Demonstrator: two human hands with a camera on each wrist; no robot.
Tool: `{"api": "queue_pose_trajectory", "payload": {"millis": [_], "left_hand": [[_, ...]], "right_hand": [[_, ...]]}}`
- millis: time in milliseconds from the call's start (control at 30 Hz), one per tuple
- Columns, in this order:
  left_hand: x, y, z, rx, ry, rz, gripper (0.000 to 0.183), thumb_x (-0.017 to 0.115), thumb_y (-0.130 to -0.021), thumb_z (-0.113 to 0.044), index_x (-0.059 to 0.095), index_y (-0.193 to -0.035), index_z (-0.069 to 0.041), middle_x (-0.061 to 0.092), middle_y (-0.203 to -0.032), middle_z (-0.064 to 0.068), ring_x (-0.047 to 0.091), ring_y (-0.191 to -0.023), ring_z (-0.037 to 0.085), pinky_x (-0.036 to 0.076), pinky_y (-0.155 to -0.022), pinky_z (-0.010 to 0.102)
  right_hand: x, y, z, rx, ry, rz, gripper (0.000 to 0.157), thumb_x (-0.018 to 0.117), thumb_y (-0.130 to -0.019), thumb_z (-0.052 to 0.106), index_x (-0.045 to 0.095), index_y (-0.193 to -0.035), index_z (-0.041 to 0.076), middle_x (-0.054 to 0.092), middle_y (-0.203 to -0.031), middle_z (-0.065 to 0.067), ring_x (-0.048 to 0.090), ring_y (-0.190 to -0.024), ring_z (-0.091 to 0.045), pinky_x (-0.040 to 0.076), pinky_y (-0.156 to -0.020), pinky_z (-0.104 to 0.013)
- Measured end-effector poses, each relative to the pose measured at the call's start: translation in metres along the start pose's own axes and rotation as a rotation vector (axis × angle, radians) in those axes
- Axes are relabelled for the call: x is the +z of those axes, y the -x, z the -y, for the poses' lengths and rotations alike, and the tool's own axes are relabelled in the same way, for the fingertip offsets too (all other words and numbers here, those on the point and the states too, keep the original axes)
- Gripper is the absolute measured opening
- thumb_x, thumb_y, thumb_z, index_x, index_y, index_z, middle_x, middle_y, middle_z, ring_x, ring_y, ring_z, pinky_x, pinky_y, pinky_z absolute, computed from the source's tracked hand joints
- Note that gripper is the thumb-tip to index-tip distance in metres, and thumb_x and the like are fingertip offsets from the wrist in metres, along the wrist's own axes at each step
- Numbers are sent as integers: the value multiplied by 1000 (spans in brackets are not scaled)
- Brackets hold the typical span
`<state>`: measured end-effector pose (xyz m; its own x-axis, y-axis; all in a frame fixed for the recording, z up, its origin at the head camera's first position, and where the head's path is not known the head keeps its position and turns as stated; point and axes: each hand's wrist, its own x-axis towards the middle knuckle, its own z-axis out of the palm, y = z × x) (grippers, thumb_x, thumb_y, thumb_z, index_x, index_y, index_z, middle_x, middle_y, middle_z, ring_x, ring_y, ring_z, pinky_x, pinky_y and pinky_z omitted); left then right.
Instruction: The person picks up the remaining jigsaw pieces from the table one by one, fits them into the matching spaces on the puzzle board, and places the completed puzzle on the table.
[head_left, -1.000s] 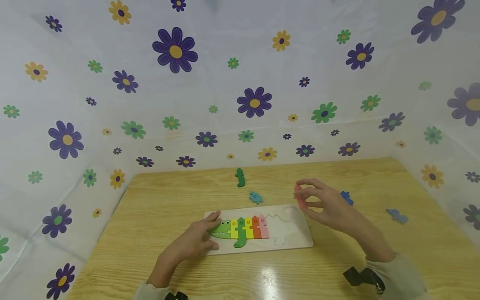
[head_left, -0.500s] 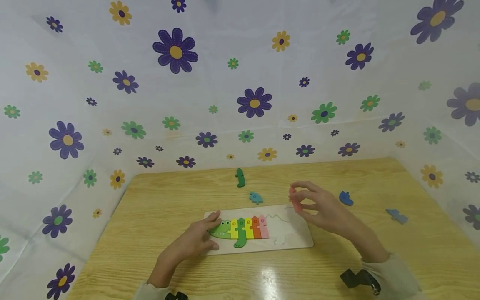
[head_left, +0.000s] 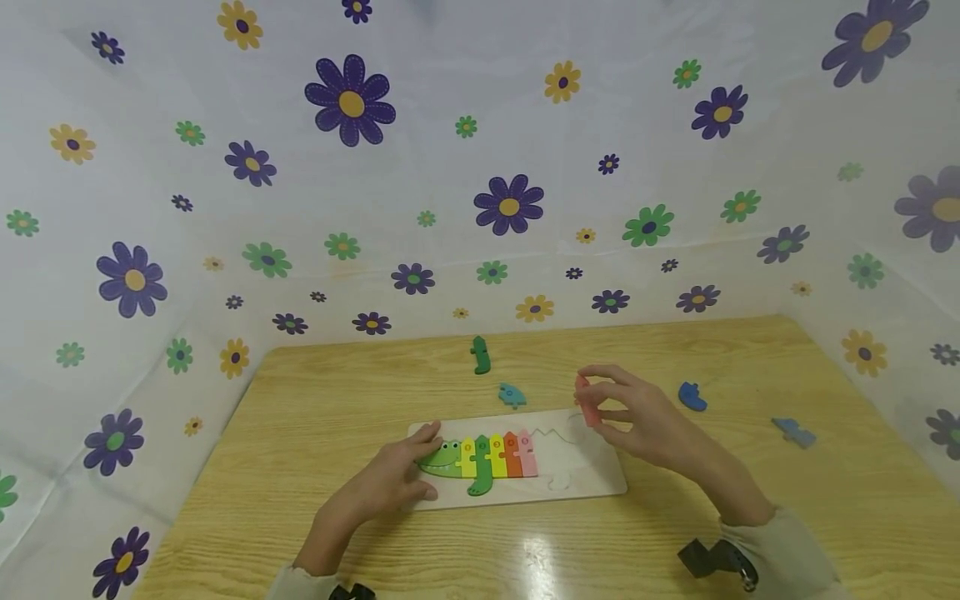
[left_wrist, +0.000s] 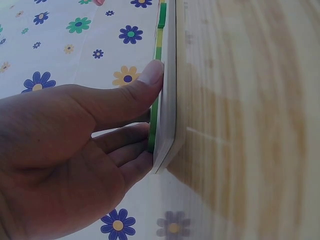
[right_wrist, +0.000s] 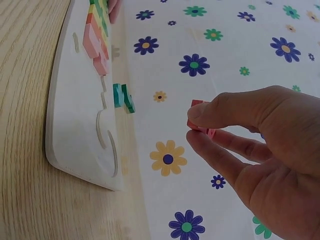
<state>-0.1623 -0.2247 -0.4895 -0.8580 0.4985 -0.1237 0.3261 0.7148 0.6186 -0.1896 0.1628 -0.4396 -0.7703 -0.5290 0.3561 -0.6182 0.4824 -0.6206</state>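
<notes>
A wooden puzzle board (head_left: 596, 471) lies on the table. On its left part sit joined crocodile pieces: a green head (head_left: 446, 460), then yellow, green, yellow, orange and pink (head_left: 528, 454) strips. The board's right part is bare wood with outlines. My left hand (head_left: 386, 477) rests on the board's left end, thumb and fingers touching it beside and over the head. Above the board's far right corner, my right hand (head_left: 647, 421) pinches a coral-red puzzle piece (right_wrist: 196, 116) between thumb and fingers, apart from the board. The fingers partly hide that piece.
Loose puzzle pieces lie around the board: a dark green one (head_left: 481, 356) and a teal one (head_left: 512, 395) behind it, a blue one (head_left: 692, 397) and a grey-blue one (head_left: 795, 432) to the right. A flower-patterned sheet (head_left: 435, 167) surrounds the table (head_left: 330, 392).
My right hand has moved a little left with the coral-red piece, over the board's far right corner, uncovering more of the blue piece. My left hand has stayed in place.
</notes>
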Motion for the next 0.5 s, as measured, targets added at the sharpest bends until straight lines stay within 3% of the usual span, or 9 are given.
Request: {"api": "queue_pose_trajectory", "payload": {"millis": [133, 500], "left_hand": [[0, 0, 0, 4, 2, 1, 71, 82, -86, -8, 49, -147, 8, 30, -165, 19, 26, -153, 37, 29, -120, 53], [0, 0, 1, 10, -6, -3, 70, 82, -86, -9, 50, -146, 7, 30, -164, 19, 26, -152, 37, 30, -119, 53]], "right_hand": [[1, 0, 0, 8, 7, 5, 39, 79, -79, -16, 73, -114, 1, 56, -139, -20, 70, -103, -30, 63, -76, -34], [5, -1, 1, 44, -6, 22, 38, 79, -81, -13, 72, -116, 0, 55, -139, -21, 70, -103, -30, 64, -77, -35]]}}
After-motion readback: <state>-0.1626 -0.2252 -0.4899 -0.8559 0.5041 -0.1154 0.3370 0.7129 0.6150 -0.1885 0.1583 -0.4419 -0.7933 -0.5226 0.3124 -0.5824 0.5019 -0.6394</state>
